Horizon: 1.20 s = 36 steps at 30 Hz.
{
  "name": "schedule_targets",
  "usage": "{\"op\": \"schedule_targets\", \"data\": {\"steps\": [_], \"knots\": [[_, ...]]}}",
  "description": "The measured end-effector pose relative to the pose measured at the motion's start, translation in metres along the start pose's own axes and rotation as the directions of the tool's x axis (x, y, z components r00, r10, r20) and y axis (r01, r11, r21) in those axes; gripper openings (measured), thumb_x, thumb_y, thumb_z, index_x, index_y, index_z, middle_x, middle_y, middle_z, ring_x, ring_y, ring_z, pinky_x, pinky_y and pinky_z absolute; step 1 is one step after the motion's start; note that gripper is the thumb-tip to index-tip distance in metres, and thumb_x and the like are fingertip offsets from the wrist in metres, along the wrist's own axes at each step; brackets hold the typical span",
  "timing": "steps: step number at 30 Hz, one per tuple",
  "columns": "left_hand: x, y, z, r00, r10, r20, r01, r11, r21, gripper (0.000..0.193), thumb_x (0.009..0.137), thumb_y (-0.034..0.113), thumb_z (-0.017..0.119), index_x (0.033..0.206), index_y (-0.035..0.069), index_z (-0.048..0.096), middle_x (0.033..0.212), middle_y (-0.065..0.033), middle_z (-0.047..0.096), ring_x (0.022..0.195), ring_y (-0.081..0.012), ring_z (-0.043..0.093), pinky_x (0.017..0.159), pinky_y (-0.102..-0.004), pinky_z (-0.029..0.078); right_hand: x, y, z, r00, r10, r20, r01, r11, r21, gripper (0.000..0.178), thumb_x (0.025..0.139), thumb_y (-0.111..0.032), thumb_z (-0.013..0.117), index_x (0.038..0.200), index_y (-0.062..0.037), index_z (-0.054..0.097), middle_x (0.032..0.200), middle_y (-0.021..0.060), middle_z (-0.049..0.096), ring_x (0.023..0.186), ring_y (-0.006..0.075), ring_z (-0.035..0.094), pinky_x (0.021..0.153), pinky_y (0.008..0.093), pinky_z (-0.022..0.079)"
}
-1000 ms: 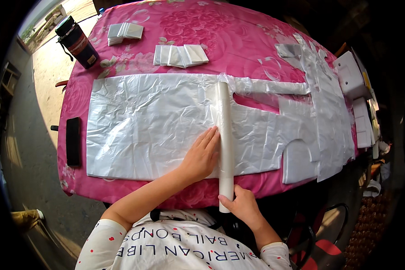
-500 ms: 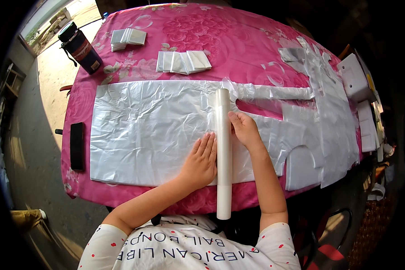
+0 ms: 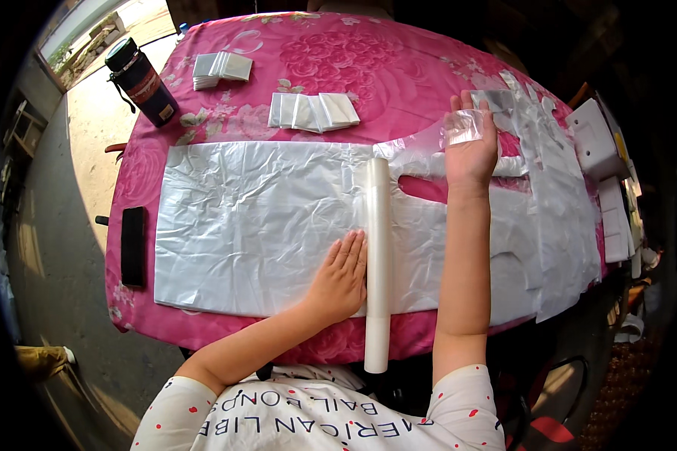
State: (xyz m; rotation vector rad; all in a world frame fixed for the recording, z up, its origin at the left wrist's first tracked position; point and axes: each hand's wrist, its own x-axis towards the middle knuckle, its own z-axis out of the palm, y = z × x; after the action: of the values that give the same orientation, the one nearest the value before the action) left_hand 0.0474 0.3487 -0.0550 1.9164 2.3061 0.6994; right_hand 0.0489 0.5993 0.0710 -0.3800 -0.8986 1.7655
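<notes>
Folded: two rows of silvery square plastic packets [image 3: 314,113]. Unfolded: crinkled translucent-white plastic sheeting [image 3: 241,218]; left hand [image 3: 342,279] flat beside pale cylindrical tube [image 3: 378,263], right hand [image 3: 472,159] open, clear film [image 3: 464,127] across fingers.

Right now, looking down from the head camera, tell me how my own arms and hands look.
Your left hand and right hand are both ungloved, with no watch or bracelet visible on either wrist. The forearms are bare. The short, loose white sleeves end near the elbows and carry small, scattered red spots.
</notes>
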Motion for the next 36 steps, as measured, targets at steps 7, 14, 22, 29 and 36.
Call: {"op": "schedule_targets", "data": {"steps": [7,14,22,29,36], "knots": [[-0.002,-0.006,0.010,0.993,0.021,-0.117,-0.024,0.999,-0.030,0.055,0.087,0.023,0.039,0.129,-0.013,0.035,0.138,-0.0280,0.033,0.131,-0.0381,0.030,0.109,-0.0468,0.020,-0.118,0.131,0.125,0.713,0.206,0.670,0.457,0.588,-0.667,0.042,0.092,-0.020,0.044,0.130,-0.0009,0.042,0.112,0.0214,0.057,0.098,0.0328,0.055,0.087,0.0395,0.041],[0.001,-0.004,0.035,0.971,0.055,-0.231,-0.026,0.992,0.126,0.050,0.087,0.018,0.038,0.126,-0.012,0.039,0.137,-0.0275,0.035,0.130,-0.0368,0.033,0.106,-0.0466,0.025,-0.201,0.219,0.112,0.482,0.557,0.677,0.551,0.408,-0.728,0.052,0.086,-0.013,0.046,0.135,-0.0019,0.035,0.140,0.0185,0.034,0.133,0.0330,0.025,0.109,0.0436,0.019],[0.006,-0.030,-0.012,0.956,-0.134,-0.260,0.083,0.977,-0.199,0.058,0.080,0.010,0.049,0.133,-0.008,0.033,0.137,-0.0249,0.036,0.127,-0.0351,0.037,0.105,-0.0448,0.028,-0.194,0.075,0.068,0.498,0.254,0.829,0.534,0.664,-0.524,0.056,0.082,-0.007,0.050,0.136,0.0010,0.033,0.138,0.0182,0.036,0.132,0.0368,0.027,0.107,0.0432,0.024],[0.095,-0.068,-0.045,0.890,-0.417,0.183,0.147,-0.118,-0.982,0.056,0.094,0.034,0.040,0.135,-0.003,0.029,0.137,-0.0173,0.036,0.128,-0.0279,0.034,0.106,-0.0388,0.026,-0.164,0.000,-0.066,0.651,0.221,0.727,0.654,0.323,-0.684,0.041,0.087,-0.017,0.049,0.125,0.0006,0.047,0.130,0.0177,0.046,0.122,0.0351,0.042,0.102,0.0428,0.032],[0.127,-0.071,-0.040,0.738,-0.340,0.584,0.253,-0.662,-0.705,0.073,0.094,0.045,0.030,0.137,-0.012,0.015,0.144,-0.0245,0.021,0.135,-0.0307,0.023,0.112,-0.0380,0.018,-0.145,-0.002,-0.099,0.533,0.403,0.744,0.708,0.270,-0.653,0.051,0.088,-0.032,0.051,0.128,-0.0025,0.045,0.134,0.0174,0.043,0.125,0.0339,0.040,0.102,0.0438,0.033]]}}
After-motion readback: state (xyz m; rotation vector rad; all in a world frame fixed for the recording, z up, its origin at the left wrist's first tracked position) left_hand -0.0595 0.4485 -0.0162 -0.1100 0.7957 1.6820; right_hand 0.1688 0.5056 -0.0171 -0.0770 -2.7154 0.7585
